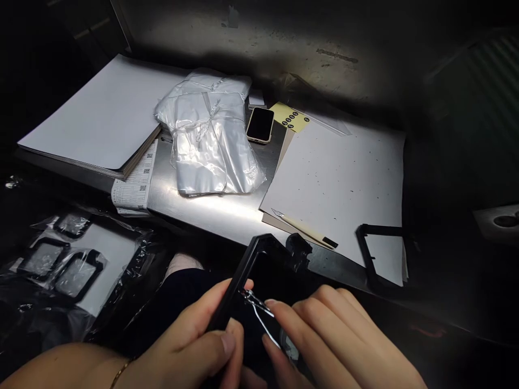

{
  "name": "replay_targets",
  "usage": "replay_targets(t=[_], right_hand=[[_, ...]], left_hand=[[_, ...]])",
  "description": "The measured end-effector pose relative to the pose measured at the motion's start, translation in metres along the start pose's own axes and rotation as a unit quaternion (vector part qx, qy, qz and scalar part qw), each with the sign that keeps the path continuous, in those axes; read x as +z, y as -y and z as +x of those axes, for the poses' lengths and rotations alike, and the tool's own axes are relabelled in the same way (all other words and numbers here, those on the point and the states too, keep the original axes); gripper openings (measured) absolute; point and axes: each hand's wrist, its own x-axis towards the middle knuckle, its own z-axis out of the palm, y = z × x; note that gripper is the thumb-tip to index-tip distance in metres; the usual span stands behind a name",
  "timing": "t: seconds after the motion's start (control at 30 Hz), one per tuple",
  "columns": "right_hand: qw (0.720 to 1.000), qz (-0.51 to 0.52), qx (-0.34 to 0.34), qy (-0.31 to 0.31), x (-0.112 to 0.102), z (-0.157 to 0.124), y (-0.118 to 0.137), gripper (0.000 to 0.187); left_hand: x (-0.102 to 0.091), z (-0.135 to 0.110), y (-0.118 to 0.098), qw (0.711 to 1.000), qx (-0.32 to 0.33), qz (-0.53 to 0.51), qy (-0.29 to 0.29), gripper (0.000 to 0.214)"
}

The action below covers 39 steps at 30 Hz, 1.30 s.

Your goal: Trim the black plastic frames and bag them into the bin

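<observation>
My left hand (203,340) is closed around a black plastic frame (239,270), which is tilted up and away from me. Between the thumb and fingers of my right hand (324,335) is a silver nail clipper (259,310). Its jaws meet the inner edge of the frame, close to my left fingertips; whether they bite into the plastic I cannot tell. The frame's far corner (298,248) ends in a dark, uneven shape. Another black frame (365,254) stands at the right, over the corner of a speckled white board (336,173).
A craft knife (304,229) lies along the board's near edge. Behind are a phone (260,125), a yellow sticker sheet (290,116) and tied clear plastic bags (211,151). A stack of white sheets (93,113) lies left, above a bag of black frames (79,275).
</observation>
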Motion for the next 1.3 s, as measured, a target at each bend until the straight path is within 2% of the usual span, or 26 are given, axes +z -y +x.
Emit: replay_targets(t=[0.07,0.23,0.37,0.43,0.53,0.57,0.63,0.67,0.7,0.73,0.8,0.87,0.93,1.0,1.1,1.13,1.2,1.23,1.3], right_hand=[[1.0,0.018,0.005,0.017,-0.001,0.0,0.0,0.011],[0.991,0.067,0.044,0.11,-0.007,-0.006,0.0,0.011],[0.989,0.096,0.062,0.094,-0.01,-0.005,-0.006,0.01],[0.972,0.193,0.076,0.105,-0.015,-0.001,-0.013,0.012],[0.924,0.34,0.13,0.12,-0.027,0.003,-0.03,0.022],[0.922,0.335,0.164,0.101,-0.03,0.002,-0.039,0.021],[0.929,0.248,0.271,0.042,-0.029,-0.004,-0.06,0.017],[0.926,0.184,0.33,0.01,-0.024,-0.009,-0.073,0.016],[0.911,0.13,0.391,-0.015,-0.016,-0.015,-0.086,0.019],[0.897,0.097,0.43,-0.004,-0.005,-0.022,-0.1,0.023],[0.89,0.069,0.45,-0.004,0.017,-0.034,-0.124,0.026],[0.895,0.063,0.441,0.003,0.036,-0.042,-0.14,0.026],[0.9,0.061,0.432,0.004,0.043,-0.043,-0.144,0.024],[0.904,0.067,0.423,-0.001,0.037,-0.039,-0.132,0.023],[0.92,0.08,0.383,-0.031,0.014,-0.026,-0.091,0.018],[0.935,0.092,0.339,-0.049,0.006,-0.021,-0.075,0.015],[0.968,0.129,0.213,0.003,-0.006,-0.014,-0.044,0.016],[0.978,0.136,0.158,0.02,-0.009,-0.012,-0.032,0.017],[0.984,0.139,0.101,0.038,-0.01,-0.008,-0.014,0.019]], left_hand=[[-0.002,0.001,0.001,1.0,-0.003,0.004,0.009,0.061],[0.0,0.001,-0.002,0.999,-0.009,0.035,-0.004,0.063],[0.002,-0.002,-0.006,0.997,-0.054,0.049,-0.03,0.063],[0.0,-0.001,-0.006,0.997,-0.047,0.051,-0.021,0.064],[-0.004,0.004,-0.008,0.999,0.009,0.029,0.021,0.058],[-0.004,0.005,-0.009,0.999,0.024,0.018,0.031,0.054],[-0.005,0.007,-0.013,0.999,0.033,-0.001,0.039,0.048],[-0.005,0.008,-0.015,0.999,0.031,-0.006,0.043,0.046],[-0.005,0.008,-0.017,0.998,0.033,-0.009,0.05,0.046],[-0.005,0.007,-0.019,0.998,0.036,-0.012,0.055,0.046],[-0.004,0.006,-0.021,0.997,0.043,-0.012,0.06,0.047],[-0.003,0.006,-0.023,0.997,0.046,-0.009,0.056,0.049],[-0.002,0.006,-0.022,0.998,0.046,-0.009,0.048,0.05],[-0.002,0.006,-0.021,0.998,0.053,-0.014,0.042,0.048],[-0.003,0.006,-0.016,0.997,0.066,-0.008,0.033,0.049],[-0.004,0.006,-0.015,0.997,0.065,0.004,0.026,0.05],[-0.005,0.005,-0.012,0.998,0.062,0.028,0.014,0.052],[-0.005,0.004,-0.011,0.998,0.06,0.034,0.013,0.053],[-0.005,0.002,-0.009,0.998,0.053,0.031,0.021,0.054]])
